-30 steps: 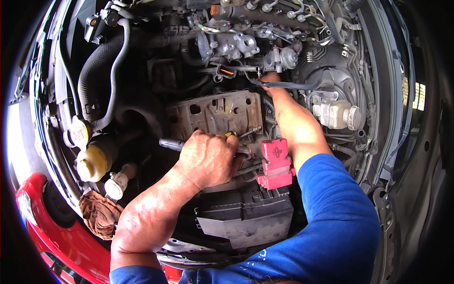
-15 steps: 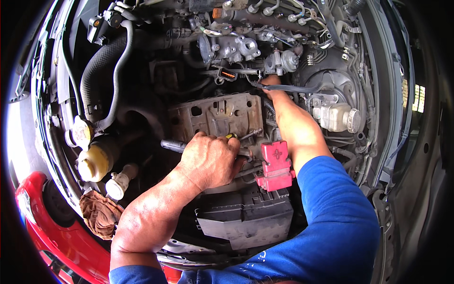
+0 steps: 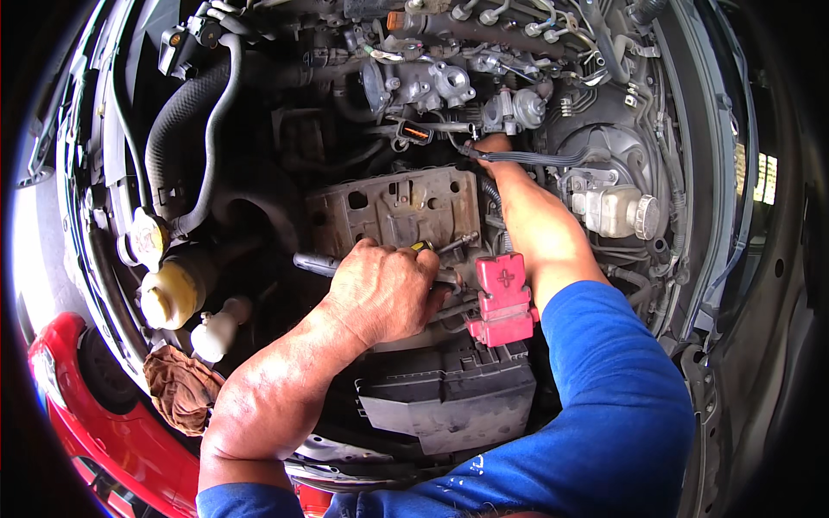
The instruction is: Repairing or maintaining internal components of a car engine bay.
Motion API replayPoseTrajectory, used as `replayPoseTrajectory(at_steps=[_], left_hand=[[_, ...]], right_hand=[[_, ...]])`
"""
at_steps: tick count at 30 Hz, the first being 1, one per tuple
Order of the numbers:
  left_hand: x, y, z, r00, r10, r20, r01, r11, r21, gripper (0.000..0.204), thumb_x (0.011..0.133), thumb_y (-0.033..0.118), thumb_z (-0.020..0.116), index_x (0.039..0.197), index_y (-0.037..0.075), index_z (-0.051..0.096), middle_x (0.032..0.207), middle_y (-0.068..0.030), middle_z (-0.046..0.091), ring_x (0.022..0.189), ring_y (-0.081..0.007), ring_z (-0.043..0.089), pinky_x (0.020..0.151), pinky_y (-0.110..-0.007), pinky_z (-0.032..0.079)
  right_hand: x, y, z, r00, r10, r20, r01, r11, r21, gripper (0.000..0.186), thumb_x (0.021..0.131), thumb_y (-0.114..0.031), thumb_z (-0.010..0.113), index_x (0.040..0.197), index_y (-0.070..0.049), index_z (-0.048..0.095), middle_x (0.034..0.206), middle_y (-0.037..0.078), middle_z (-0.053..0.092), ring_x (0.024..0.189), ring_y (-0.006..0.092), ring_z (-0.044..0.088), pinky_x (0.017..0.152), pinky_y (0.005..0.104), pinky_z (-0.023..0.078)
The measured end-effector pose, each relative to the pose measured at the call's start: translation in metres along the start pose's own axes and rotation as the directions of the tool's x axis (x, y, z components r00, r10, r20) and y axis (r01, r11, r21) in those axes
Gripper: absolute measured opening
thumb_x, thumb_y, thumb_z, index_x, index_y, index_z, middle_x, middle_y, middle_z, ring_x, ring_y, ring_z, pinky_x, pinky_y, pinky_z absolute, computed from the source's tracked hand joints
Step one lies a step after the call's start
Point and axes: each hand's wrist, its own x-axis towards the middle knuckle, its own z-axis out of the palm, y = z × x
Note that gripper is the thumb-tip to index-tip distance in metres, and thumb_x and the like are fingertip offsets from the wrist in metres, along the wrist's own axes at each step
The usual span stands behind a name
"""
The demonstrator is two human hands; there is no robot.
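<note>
Wrapped round a black-handled hand tool [image 3: 316, 264], my left hand [image 3: 384, 289] is closed above the battery tray area. A yellow piece [image 3: 421, 246] and a thin metal shaft [image 3: 456, 245] with a knobbed end stick out on its right side; whether they belong to the same tool I cannot tell. My right hand [image 3: 494, 148] reaches deep into the engine bay, beneath a bundle of grey lines [image 3: 544, 159]. Its fingers are hidden there. A rusty metal bracket plate [image 3: 406, 200] lies just beyond my left hand. Beside my right forearm sits a red terminal cover [image 3: 501, 289].
A black fuse box cover [image 3: 453, 401] is close to my body. At left are a yellowed reservoir cap [image 3: 168, 298], a white filler neck [image 3: 216, 337] and a brown rag [image 3: 181, 388]. A brake fluid reservoir [image 3: 613, 213] stands at right; the metal engine parts [image 3: 423, 86] lie at the back.
Almost nothing differs. My right forearm and sleeve have shifted very slightly; both hands stay in the same places.
</note>
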Motion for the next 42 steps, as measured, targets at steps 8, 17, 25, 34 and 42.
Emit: replayPoseTrajectory(at_steps=[8, 17, 25, 34, 42], left_hand=[[0.000, 0.001, 0.001, 0.999, 0.011, -0.034, -0.010, 1.000, 0.022, 0.033, 0.087, 0.038, 0.063, 0.087, 0.004, 0.061, 0.076, -0.0128, 0.070, 0.075, -0.0305, 0.071, 0.075, -0.044, 0.052], [0.001, -0.001, 0.000, 1.000, 0.006, -0.013, -0.006, 1.000, 0.014, 0.034, 0.085, 0.037, 0.066, 0.091, 0.003, 0.061, 0.077, -0.0134, 0.069, 0.076, -0.0317, 0.070, 0.073, -0.044, 0.051], [-0.001, -0.001, -0.001, 0.999, 0.010, -0.047, -0.010, 1.000, 0.001, 0.035, 0.085, 0.037, 0.066, 0.093, 0.003, 0.062, 0.076, -0.0139, 0.068, 0.076, -0.0338, 0.069, 0.071, -0.045, 0.051], [-0.003, -0.005, -0.009, 0.998, 0.003, -0.069, -0.003, 1.000, 0.005, 0.035, 0.085, 0.038, 0.064, 0.088, 0.003, 0.062, 0.079, -0.0147, 0.070, 0.077, -0.0313, 0.071, 0.075, -0.044, 0.052], [-0.004, -0.006, -0.011, 0.983, 0.038, -0.178, -0.041, 0.999, -0.009, 0.035, 0.084, 0.039, 0.067, 0.087, 0.005, 0.060, 0.076, -0.0132, 0.068, 0.075, -0.0335, 0.068, 0.073, -0.045, 0.051]], right_hand=[[0.004, 0.004, 0.005, 0.999, 0.050, 0.010, -0.051, 0.998, 0.025, 0.051, 0.075, -0.040, 0.080, 0.099, 0.004, 0.069, 0.100, 0.022, 0.070, 0.095, 0.0318, 0.069, 0.085, 0.0403, 0.053], [0.001, -0.001, 0.001, 0.999, -0.023, -0.023, 0.022, 0.999, -0.029, 0.058, 0.073, -0.036, 0.082, 0.112, 0.005, 0.065, 0.103, 0.022, 0.070, 0.097, 0.0312, 0.069, 0.087, 0.0385, 0.053], [-0.001, 0.000, 0.002, 0.994, -0.061, -0.096, 0.067, 0.996, 0.057, 0.034, 0.082, -0.026, 0.073, 0.098, 0.004, 0.069, 0.090, 0.019, 0.071, 0.083, 0.0290, 0.069, 0.073, 0.0401, 0.054], [-0.013, 0.001, -0.029, 0.916, 0.073, 0.394, -0.077, 0.997, -0.006, 0.026, 0.089, -0.026, 0.066, 0.093, -0.001, 0.069, 0.084, 0.013, 0.070, 0.074, 0.0253, 0.066, 0.063, 0.0377, 0.051], [-0.089, 0.010, -0.082, 0.950, 0.098, 0.295, -0.240, 0.836, 0.493, 0.017, 0.090, -0.022, 0.060, 0.088, -0.006, 0.066, 0.077, 0.002, 0.066, 0.068, 0.0131, 0.061, 0.057, 0.0294, 0.045]])
